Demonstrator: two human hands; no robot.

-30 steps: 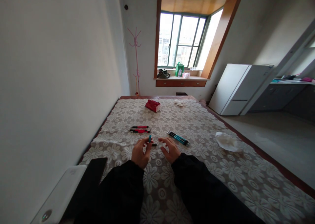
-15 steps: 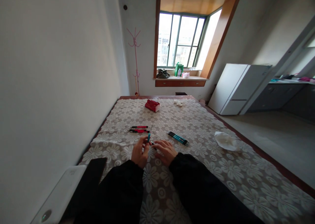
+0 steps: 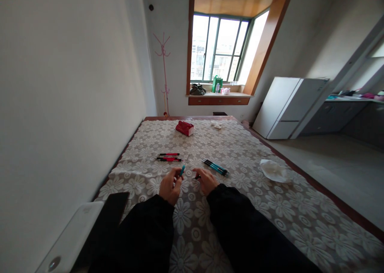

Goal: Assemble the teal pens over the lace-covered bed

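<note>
My left hand (image 3: 171, 185) is closed around a blue pen barrel (image 3: 182, 170), which points up and away from me. A thin dark stick like a pen refill (image 3: 188, 157) shows just past the barrel; whether it joins the barrel I cannot tell. Between the fingertips of my right hand (image 3: 206, 180) is a small black pen part (image 3: 197, 177), mostly hidden. Several red-and-black pens (image 3: 169, 159) lie beyond my left hand. Blue-and-black pens (image 3: 215, 167) lie side by side just beyond my right hand.
On the flowered tablecloth (image 3: 240, 145) are a red tissue pack (image 3: 185, 128), a crumpled white tissue (image 3: 216, 125) and a white sheet (image 3: 274, 171) at right. A black flat object (image 3: 105, 225) and a white device (image 3: 72, 237) sit at the near left, by the wall.
My right hand has drawn back to the right from my left hand, with the black part in its fingers. The blue barrel has tilted slightly to the right in my left hand.
</note>
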